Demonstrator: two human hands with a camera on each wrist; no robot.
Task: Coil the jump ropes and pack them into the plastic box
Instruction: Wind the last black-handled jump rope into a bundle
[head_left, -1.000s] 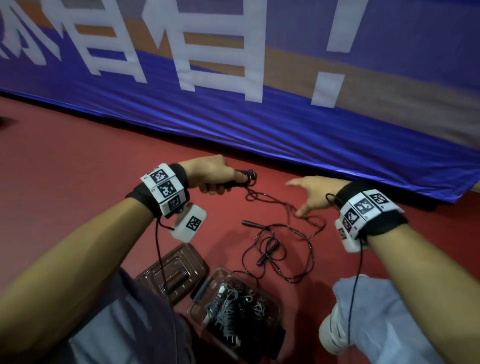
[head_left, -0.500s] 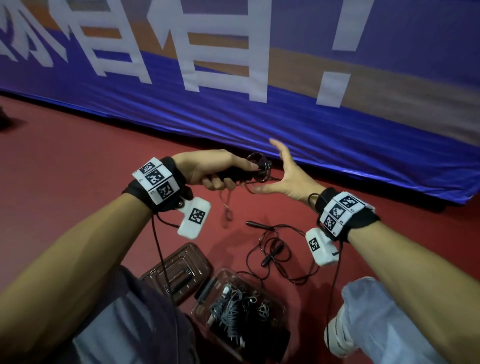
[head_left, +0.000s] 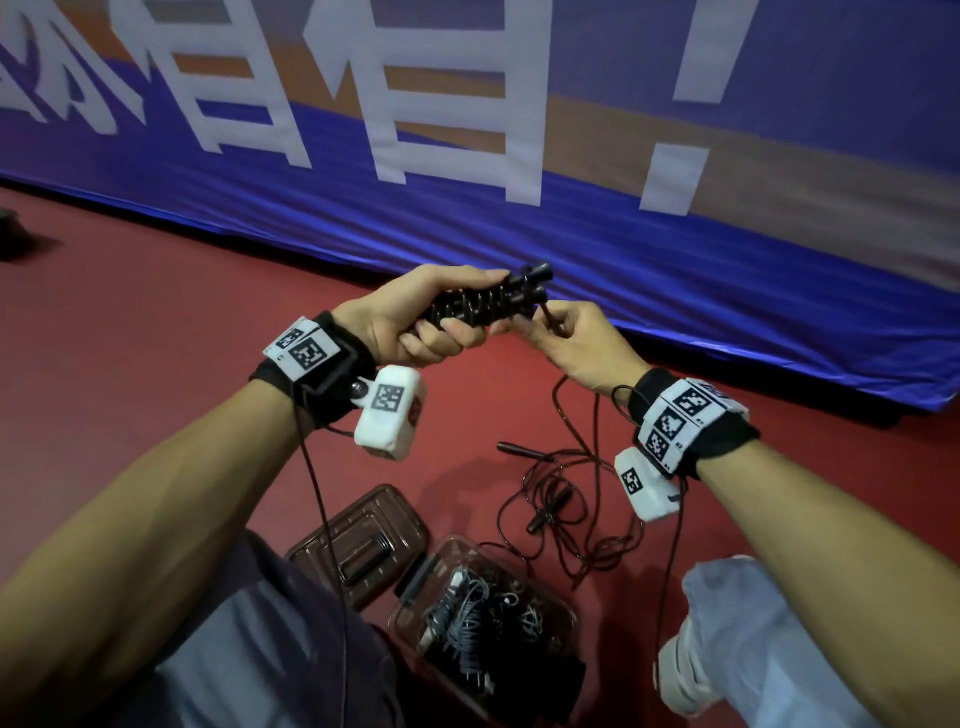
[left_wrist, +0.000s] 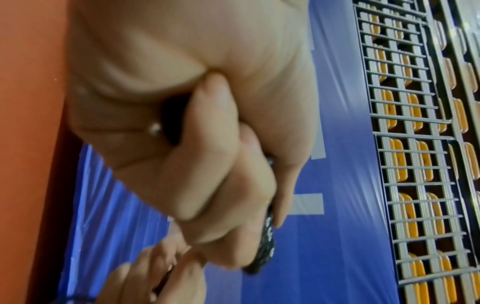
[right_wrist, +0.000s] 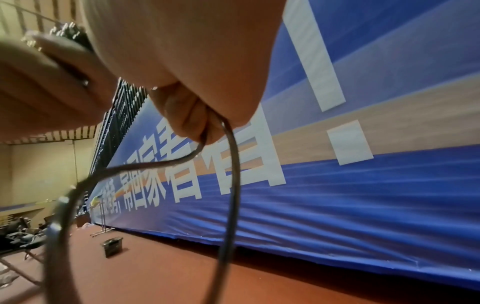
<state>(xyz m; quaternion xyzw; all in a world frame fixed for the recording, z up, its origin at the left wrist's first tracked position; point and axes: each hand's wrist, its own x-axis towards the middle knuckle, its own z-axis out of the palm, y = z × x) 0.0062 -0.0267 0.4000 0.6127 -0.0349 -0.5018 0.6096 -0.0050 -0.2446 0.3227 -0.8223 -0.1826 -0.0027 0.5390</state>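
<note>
The left hand (head_left: 415, 322) grips the two black jump rope handles (head_left: 493, 301). The right hand (head_left: 566, 343) pinches the thin dark cord (head_left: 558, 410), winding it round them. Next, more loops. The clear plastic box (head_left: 561, 618) waits below both hands.

Floor (head_left: 156, 312): smooth, matt red surface. Banner (head_left: 675, 291): glossy, creased blue cloth. Box (head_left: 563, 618) and lid (head_left: 358, 545): clear, glossy plastic. Rope (right_wrist: 231, 185): smooth, slightly shiny dark cord. Handles (head_left: 483, 301): black, ribbed.

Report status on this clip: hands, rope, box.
Left hand grips black handles wrapped in dark rope. Right hand pinches the rope's free tail. Clear plastic box open, coiled ropes inside. Second rope loose on floor.
</note>
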